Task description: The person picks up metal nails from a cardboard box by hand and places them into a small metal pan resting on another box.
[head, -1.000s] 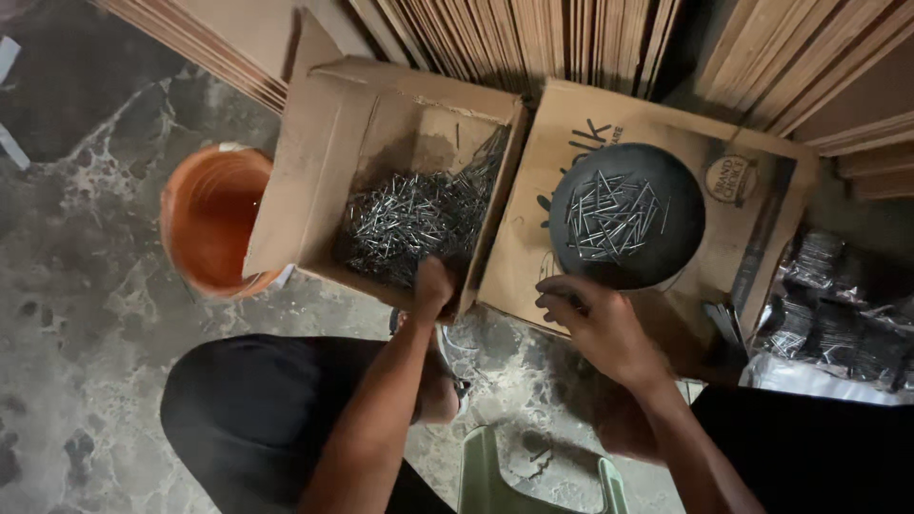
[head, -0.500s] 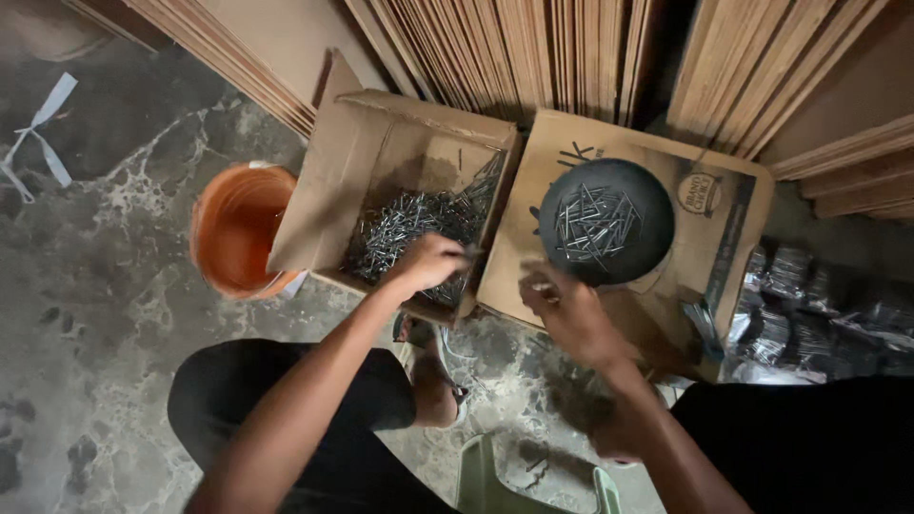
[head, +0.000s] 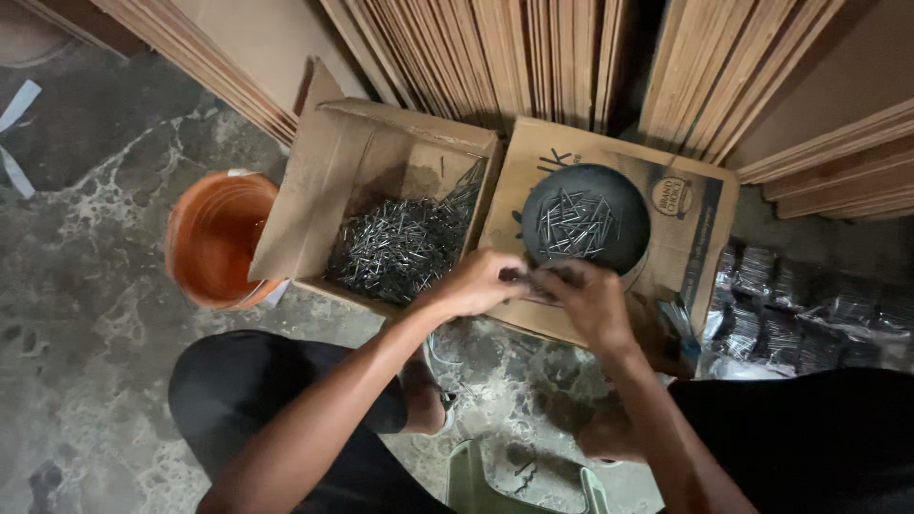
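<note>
My left hand [head: 479, 283] and my right hand [head: 588, 297] meet over the near edge of a flat cardboard sheet [head: 695, 238], both closed around a small bundle of nails [head: 538, 277] held between them. Just beyond them a round black dish [head: 632, 205] rests on the sheet with a scatter of loose nails in it. To the left, an open cardboard box [head: 314, 190] holds a heap of grey nails [head: 395, 249]. My knees in dark trousers frame the bottom of the view.
An orange bucket [head: 214, 238] stands left of the box. Wooden boards [head: 495, 52] lean upright along the back. Several clear packets of nails [head: 809, 309] lie at the right. A pale green stool [head: 528, 481] sits between my legs on the marbled concrete floor.
My left hand has left the box of nails and moved right with nails to meet my right hand. The view has shifted slightly.
</note>
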